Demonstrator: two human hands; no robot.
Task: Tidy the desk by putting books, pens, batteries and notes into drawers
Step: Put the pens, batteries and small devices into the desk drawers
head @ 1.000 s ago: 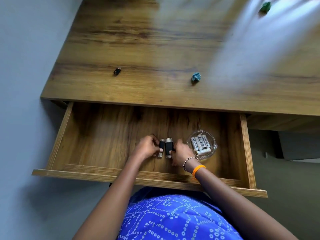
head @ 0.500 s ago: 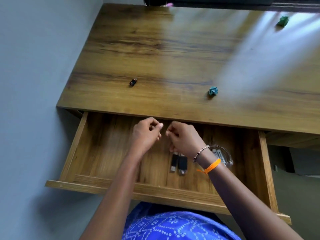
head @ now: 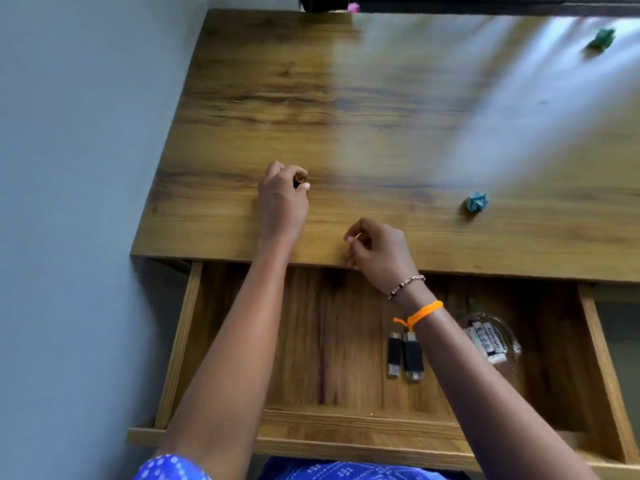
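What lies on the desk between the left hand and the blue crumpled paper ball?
Only bare wooden desk top lies between the left hand and the blue crumpled paper ball in the head view.

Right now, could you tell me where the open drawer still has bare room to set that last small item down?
The drawer floor is bare between its left wall and the two black batteries, though the left forearm crosses above it. The right side is crowded: the batteries, then the glass dish of white batteries. The left hand pinches the small dark item on the desk.

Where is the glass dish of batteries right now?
Head view: the glass dish sits at the open drawer's right side, beside two black items, partly behind the right forearm.
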